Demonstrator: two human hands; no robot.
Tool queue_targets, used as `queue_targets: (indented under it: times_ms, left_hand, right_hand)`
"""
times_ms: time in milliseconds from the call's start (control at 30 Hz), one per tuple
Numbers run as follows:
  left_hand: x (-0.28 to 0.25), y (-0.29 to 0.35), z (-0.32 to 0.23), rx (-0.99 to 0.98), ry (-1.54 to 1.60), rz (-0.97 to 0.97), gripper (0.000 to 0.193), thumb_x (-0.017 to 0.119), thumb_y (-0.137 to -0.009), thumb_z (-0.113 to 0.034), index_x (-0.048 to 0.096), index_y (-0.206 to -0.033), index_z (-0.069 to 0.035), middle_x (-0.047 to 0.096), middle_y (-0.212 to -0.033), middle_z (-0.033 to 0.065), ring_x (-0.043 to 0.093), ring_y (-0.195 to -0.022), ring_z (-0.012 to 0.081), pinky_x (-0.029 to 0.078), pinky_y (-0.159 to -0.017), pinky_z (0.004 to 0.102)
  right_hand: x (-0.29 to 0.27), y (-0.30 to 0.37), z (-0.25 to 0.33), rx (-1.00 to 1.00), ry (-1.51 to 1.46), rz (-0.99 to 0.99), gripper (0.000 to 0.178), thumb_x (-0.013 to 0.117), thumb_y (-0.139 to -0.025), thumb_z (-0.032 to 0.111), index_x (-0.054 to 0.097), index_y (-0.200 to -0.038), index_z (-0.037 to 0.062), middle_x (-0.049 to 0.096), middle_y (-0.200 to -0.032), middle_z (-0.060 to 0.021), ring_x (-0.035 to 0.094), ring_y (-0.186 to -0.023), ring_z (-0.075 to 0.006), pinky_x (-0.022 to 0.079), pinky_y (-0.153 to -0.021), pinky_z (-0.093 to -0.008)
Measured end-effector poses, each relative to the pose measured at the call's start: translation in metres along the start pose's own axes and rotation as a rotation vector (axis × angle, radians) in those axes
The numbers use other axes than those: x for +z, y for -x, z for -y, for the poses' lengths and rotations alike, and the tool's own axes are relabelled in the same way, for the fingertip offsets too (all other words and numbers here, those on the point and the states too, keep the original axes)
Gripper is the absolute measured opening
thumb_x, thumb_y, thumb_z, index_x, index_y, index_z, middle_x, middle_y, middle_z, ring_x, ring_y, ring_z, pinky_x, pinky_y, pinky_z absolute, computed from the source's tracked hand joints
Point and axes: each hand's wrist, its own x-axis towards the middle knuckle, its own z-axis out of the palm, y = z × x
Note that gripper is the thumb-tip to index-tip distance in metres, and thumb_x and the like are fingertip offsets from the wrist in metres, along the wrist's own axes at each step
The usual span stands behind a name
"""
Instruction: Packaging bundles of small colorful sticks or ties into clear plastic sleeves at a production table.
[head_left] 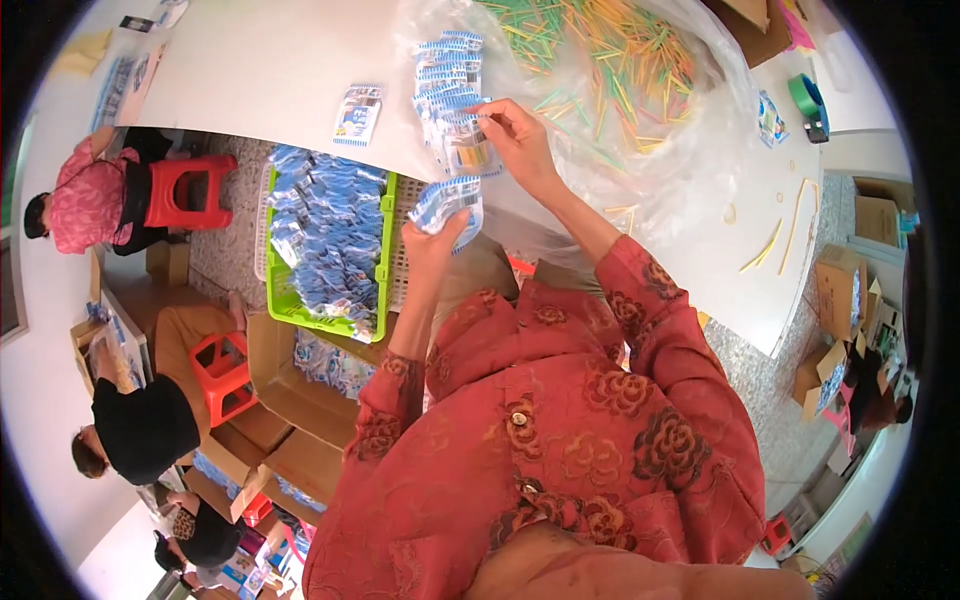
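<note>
Left hand (436,236) gripping blue packaging (447,200), the right hand (517,143), narrow, hold unclear, should keep the overlapping upper-centre packets (447,82) aligned.

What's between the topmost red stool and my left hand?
In the head view: floor, then a green crate of blue packets, with a white basket showing beside it.

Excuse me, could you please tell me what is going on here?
Someone in a red flowered top is at a white table. The left hand holds at least one blue-and-white packet near the table's edge. The right hand is at a row of overlapping packets; whether it pinches one is hard to tell. A single packet lies left of the row, and a clear bag of coloured sticks lies to the right. A green crate heaped with more packets stands to the left.
</note>
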Motion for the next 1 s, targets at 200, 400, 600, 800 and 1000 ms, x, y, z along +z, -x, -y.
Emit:
queue_targets:
  times_ms: [200,400,600,800,1000]
  left_hand:
    - [0.01,-0.024,0.006,-0.049,-0.024,0.068,0.026,0.066,-0.074,-0.003,0.061,-0.099,-0.001,0.063,-0.091,0.0033,0.058,-0.078,0.0091,0.047,-0.07,0.0238]
    - [0.009,-0.019,0.002,-0.021,0.079,-0.062,0.025,0.065,-0.074,-0.003,0.061,-0.099,-0.001,0.063,-0.091,0.0032,0.058,-0.078,0.0091,0.047,-0.069,0.0237]
    - [-0.001,-0.008,-0.017,-0.015,0.145,-0.131,0.026,0.066,-0.073,-0.001,0.062,-0.099,-0.001,0.063,-0.091,0.0036,0.059,-0.078,0.0095,0.047,-0.071,0.024]
    - [0.018,-0.008,-0.035,0.011,0.145,-0.042,0.026,0.067,-0.072,0.0,0.062,-0.098,0.0,0.064,-0.092,0.0036,0.059,-0.079,0.0096,0.048,-0.071,0.0244]
    - [0.031,-0.008,-0.037,-0.005,0.106,0.03,0.025,0.068,-0.071,0.001,0.064,-0.095,0.0,0.064,-0.088,0.0025,0.059,-0.076,0.0084,0.047,-0.069,0.0222]
  right_hand:
    - [-0.009,0.025,0.029,-0.294,0.71,-0.127,0.024,0.055,-0.08,-0.001,0.053,-0.104,0.0011,0.06,-0.088,-0.0068,0.057,-0.076,-0.0159,0.047,-0.065,-0.0267]
    - [-0.013,0.041,0.016,-0.199,0.709,0.244,0.022,0.056,-0.079,0.001,0.054,-0.1,0.0031,0.059,-0.087,-0.0113,0.06,-0.079,-0.0251,0.048,-0.065,-0.0312]
    - [0.006,0.03,0.013,-0.244,1.01,0.266,0.027,0.053,-0.077,-0.001,0.054,-0.103,0.007,0.056,-0.092,-0.0096,0.059,-0.077,-0.028,0.049,-0.063,-0.0359]
    - [-0.002,0.004,0.0,-0.314,1.123,0.219,0.031,0.053,-0.075,0.002,0.054,-0.105,0.0096,0.055,-0.093,-0.0092,0.059,-0.077,-0.0296,0.049,-0.061,-0.0379]
    - [-0.016,0.018,0.058,0.152,0.474,0.128,0.015,0.055,-0.082,0.01,0.058,-0.096,0.0052,0.058,-0.078,-0.0046,0.055,-0.065,-0.0104,0.045,-0.054,-0.0262]
